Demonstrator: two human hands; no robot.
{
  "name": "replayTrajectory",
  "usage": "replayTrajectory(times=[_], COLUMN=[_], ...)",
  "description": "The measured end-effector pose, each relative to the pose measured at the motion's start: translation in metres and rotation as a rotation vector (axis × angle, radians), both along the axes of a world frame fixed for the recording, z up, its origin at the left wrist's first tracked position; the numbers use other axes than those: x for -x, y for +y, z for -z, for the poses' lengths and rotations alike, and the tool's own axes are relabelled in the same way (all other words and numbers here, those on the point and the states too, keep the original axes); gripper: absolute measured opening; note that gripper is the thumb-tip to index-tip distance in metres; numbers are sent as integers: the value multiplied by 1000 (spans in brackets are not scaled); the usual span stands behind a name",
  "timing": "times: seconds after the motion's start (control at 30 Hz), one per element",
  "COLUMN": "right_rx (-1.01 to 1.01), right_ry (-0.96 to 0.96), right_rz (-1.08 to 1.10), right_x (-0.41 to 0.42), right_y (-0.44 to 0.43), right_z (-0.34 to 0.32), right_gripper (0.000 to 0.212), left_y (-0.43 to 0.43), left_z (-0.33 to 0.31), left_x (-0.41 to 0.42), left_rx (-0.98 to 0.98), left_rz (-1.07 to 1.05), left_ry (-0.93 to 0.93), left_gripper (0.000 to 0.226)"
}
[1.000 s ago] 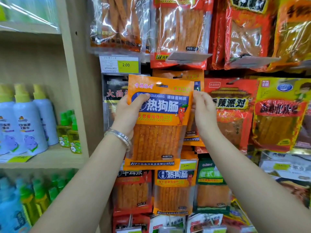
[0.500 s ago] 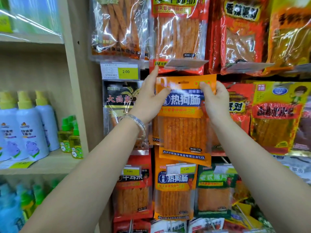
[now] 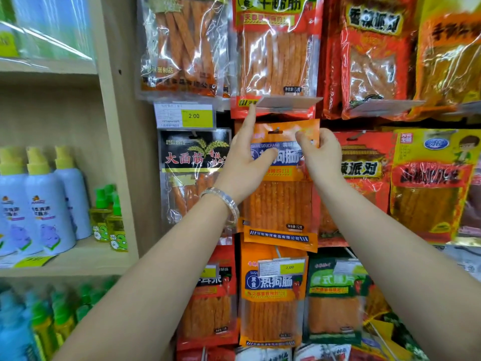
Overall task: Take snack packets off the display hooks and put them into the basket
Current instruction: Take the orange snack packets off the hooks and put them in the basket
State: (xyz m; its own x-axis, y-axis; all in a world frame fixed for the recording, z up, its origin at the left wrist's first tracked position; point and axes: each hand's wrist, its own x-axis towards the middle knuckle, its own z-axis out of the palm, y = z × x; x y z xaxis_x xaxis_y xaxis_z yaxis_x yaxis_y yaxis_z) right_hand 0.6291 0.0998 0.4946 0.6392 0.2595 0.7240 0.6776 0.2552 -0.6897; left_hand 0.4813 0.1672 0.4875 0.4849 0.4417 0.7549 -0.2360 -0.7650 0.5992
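Observation:
An orange snack packet (image 3: 279, 204) with a blue label band is held flat against the display, its hang hole at the level of a hook (image 3: 276, 131). My left hand (image 3: 244, 162) holds its upper left side, thumb across the front and index finger pointing up at the clear price-tag holder (image 3: 286, 102). My right hand (image 3: 321, 157) pinches the packet's top right corner. Another orange packet of the same kind (image 3: 272, 303) hangs below. No basket is in view.
Hanging packets fill the display: a black one (image 3: 194, 162) to the left, a red one (image 3: 361, 168) and a yellow one (image 3: 429, 183) to the right, more above. A wooden shelf post (image 3: 122, 126) stands left, with spray bottles (image 3: 44, 204) on a shelf.
Both hands have carried the orange packet up, to the right and in toward the display, from out in front of it to the hook. My left index finger now points up.

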Motion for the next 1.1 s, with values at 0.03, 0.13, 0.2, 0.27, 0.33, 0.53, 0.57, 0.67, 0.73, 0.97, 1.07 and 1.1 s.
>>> replayTrajectory(times=[0.03, 0.13, 0.2, 0.27, 0.33, 0.53, 0.57, 0.67, 0.73, 0.97, 1.07, 1.1], right_rx=[1, 13, 85, 184, 253, 537, 570, 665, 758, 996, 892, 820], right_ry=[-31, -178, -373, -643, -895, -1111, -1111, -1112, -1111, -1007, -893, -844], right_rz=[59, 184, 285, 438, 552, 698, 725, 783, 813, 663, 509, 447], right_x=[-1, -7, -13, -19, -27, -41, -42, -42, -42, -41, -26, -19], right_y=[0, -3, -5, -6, -5, 3, 5, 14, 21, 28, 8, -2], right_z=[4, 22, 39, 54, 68, 82, 81, 76, 69, 49, 51, 56], right_gripper=[18, 47, 61, 54, 44, 55, 55, 52, 50, 53, 50, 48], left_y=[2, 10, 16, 20, 24, 30, 34, 41, 43, 39, 26, 21], left_z=[7, 40, 66, 88, 105, 125, 123, 113, 110, 89, 82, 81], left_x=[-2, -10, -15, -19, -23, -36, -39, -50, -56, -62, -49, -41], left_rx=[-25, -95, -153, -241, -327, -432, -431, -435, -444, -360, -298, -280], left_rz=[-21, -111, -176, -239, -306, -398, -402, -423, -435, -420, -362, -338], left_ry=[11, 144, 294, 425, 502, 651, 673, 733, 765, 855, 803, 765], left_gripper=[82, 79, 77, 78, 82, 93, 93, 95, 97, 94, 83, 76])
